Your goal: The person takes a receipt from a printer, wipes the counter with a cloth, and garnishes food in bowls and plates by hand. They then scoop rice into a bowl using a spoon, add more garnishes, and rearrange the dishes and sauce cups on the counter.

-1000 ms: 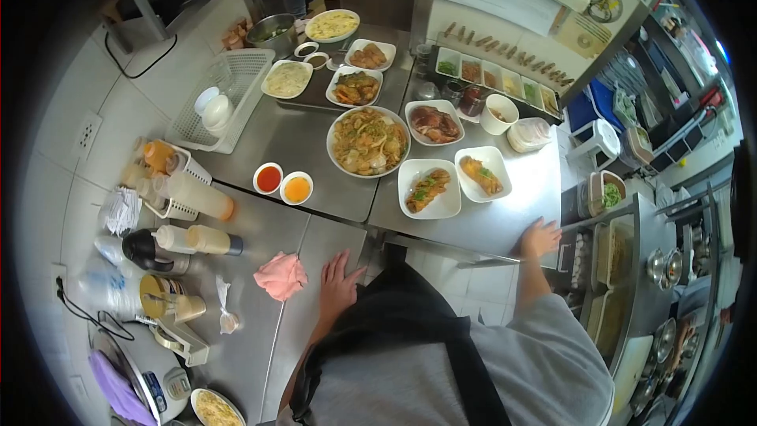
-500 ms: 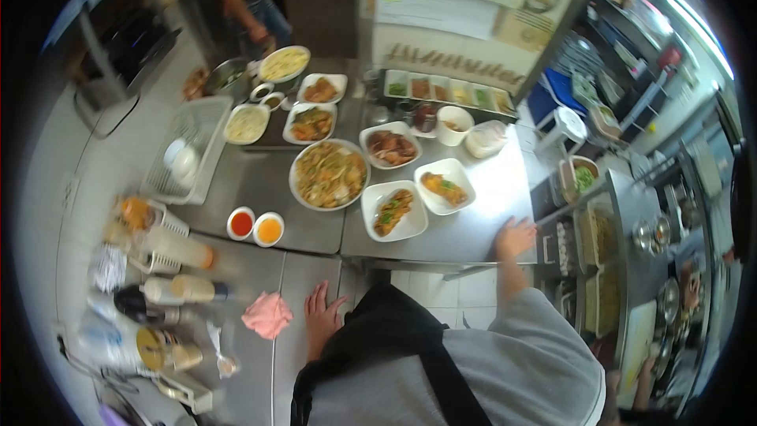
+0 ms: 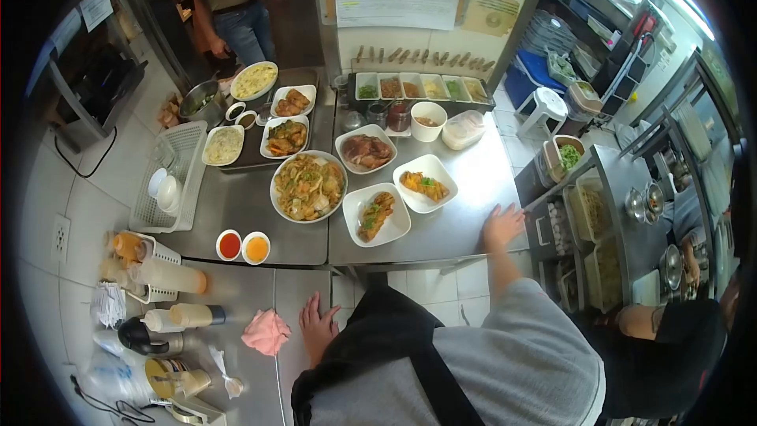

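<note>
My left hand (image 3: 318, 325) lies flat on the steel counter with its fingers apart, just right of a crumpled pink cloth (image 3: 266, 332). At the right end of the far counter, my right hand (image 3: 503, 226) rests with fingers spread, holding nothing. Left of that hand are two square white bowls, one with a garnished fried piece (image 3: 424, 186) and one with a similar piece (image 3: 375, 217). Beyond them stands a bowl of sliced meat (image 3: 366, 151). A large round bowl of stir-fried food (image 3: 309, 188) sits further left. Two small sauce cups, red (image 3: 229, 245) and yellow (image 3: 256, 248), are near the counter's front edge.
A tray (image 3: 260, 159) carries several dishes at the back left, beside a white plastic basket (image 3: 189, 159). Squeeze bottles (image 3: 183, 316) crowd the left side. A garnish box (image 3: 419, 88) lines the back. One person (image 3: 236, 20) stands beyond the counter; another (image 3: 662, 347) is at right.
The view has shifted, showing more of the person beyond the counter. A co-worker in dark clothing has come into view at the lower right. Both my hands stay resting on the counters.
</note>
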Available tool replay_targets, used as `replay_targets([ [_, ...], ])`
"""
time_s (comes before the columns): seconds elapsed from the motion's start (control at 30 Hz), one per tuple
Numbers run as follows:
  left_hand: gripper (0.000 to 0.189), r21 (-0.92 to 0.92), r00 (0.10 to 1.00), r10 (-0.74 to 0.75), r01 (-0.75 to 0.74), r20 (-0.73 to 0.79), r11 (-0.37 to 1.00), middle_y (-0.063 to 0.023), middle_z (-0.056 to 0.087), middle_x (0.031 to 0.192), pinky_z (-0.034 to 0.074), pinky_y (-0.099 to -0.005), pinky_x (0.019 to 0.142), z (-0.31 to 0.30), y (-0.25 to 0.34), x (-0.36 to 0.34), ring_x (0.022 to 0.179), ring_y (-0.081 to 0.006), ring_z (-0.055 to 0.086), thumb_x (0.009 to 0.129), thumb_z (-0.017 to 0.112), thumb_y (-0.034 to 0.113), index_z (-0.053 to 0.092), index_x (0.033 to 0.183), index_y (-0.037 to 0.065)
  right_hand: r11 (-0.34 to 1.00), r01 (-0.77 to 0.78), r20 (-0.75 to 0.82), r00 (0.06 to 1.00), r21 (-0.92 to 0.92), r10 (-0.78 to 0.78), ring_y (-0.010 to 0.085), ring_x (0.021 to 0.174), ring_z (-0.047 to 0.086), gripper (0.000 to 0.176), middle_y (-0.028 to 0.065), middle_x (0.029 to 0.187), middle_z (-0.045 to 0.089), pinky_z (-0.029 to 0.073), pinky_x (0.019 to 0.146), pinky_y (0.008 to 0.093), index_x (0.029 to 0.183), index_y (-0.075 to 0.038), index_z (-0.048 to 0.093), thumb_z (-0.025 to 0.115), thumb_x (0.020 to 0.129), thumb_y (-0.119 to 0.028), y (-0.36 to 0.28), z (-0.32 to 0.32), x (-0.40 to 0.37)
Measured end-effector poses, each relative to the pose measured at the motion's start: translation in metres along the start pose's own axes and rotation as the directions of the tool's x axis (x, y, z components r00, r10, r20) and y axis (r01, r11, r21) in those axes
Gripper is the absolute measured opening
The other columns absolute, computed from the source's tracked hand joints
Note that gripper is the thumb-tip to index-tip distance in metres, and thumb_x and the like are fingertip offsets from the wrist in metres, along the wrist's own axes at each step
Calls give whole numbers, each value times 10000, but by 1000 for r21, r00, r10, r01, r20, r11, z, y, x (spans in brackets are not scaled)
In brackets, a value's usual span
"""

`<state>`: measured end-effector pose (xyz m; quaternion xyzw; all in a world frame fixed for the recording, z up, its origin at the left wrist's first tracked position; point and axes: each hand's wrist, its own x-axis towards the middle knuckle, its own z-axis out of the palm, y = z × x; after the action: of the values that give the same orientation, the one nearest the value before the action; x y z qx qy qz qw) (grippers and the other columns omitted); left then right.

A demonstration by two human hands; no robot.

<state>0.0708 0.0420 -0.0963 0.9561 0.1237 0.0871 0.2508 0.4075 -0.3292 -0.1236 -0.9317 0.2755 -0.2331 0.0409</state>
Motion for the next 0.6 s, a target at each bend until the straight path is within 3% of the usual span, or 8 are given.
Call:
replay_targets([
  [0.27,378,19,1000,-5,6,-14,1000,-96,369,1445,230,-488,1091,2,0,-1,1329,-301,333,715,642,106,660,1074,223,1000,-7,1,1000,-19,7,335,1303,374,518,195,1391,419,266,1068,523,1326,-84,484,457,928,-414,2,5,1],
  [0.6,268,42,994,50,-46,-100,998,-92,415,1417,267,-480,1068,10,-10,-1,1288,-306,390,838,592,184,680,1083,245,1000,-15,-18,1000,-6,14,337,1309,369,526,193,1392,420,268,1065,541,1332,-85,477,466,922,-415,0,4,-1],
])
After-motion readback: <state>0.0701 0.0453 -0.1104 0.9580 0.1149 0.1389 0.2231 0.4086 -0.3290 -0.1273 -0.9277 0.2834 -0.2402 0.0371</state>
